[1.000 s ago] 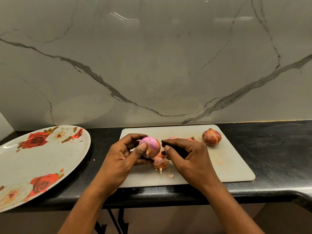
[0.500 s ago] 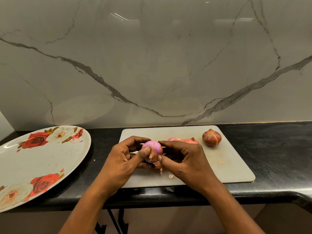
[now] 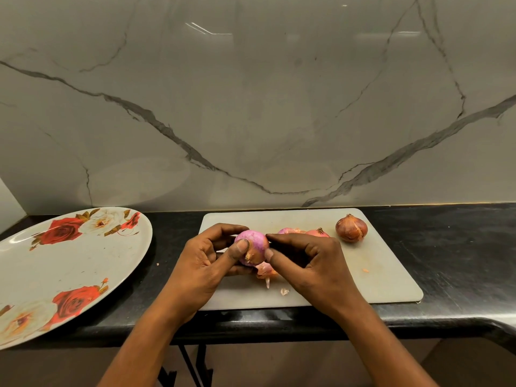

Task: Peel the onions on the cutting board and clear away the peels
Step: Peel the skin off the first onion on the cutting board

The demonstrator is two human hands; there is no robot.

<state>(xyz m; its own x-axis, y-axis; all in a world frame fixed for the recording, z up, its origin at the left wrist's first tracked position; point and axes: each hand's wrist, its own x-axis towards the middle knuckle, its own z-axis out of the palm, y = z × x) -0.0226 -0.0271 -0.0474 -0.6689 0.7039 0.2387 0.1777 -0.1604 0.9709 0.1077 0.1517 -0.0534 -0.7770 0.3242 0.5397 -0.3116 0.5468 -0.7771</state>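
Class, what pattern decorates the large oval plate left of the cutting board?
Red and white roses with brown leaves on the white oval plate, head view.

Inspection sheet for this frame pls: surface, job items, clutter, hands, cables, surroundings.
Surface: black counter, scuffed; pale cutting board lies on it near the front edge.
Job's things: held onion, mostly peeled, above the board; unpeeled onion far right on the board; two more onions partly hidden behind the right hand.
Clutter: peels under the hands; scraps on the board.
Hands: left hand grips the held onion; right hand pinches at it.
Cables: nothing seen.
Surroundings: rose-patterned plate left of the board; marble wall behind.
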